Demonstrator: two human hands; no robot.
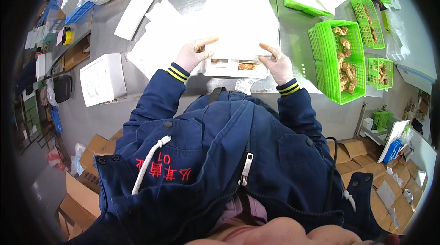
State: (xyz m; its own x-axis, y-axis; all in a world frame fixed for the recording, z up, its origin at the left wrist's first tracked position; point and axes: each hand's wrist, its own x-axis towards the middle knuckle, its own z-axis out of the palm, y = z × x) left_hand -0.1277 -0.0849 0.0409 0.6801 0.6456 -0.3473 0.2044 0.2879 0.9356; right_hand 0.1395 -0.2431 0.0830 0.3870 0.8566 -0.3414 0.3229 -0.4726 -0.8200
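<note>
Close in front of my body, a shallow white box point(233, 73) sits near the edge of the metal table. Knobbly brown pieces point(246, 66) show through its front part, and a white sheet point(238, 51) covers the back part. My left hand point(191, 55), in a thin pale glove, grips the sheet at its left side between thumb and forefinger. On the other side my right hand point(277, 64), gloved alike, pinches it the same way. Glare washes out the sheet's outline, and the outer fingers are partly hidden.
Stacked green baskets point(337, 62) with brown pieces stand at the right, and smaller green baskets point(366, 20) lie beyond them. White sheets point(158, 39) spread to the left. A white foam box point(103, 79) rests at the table's left edge. Flattened cartons point(353, 153) cover the floor.
</note>
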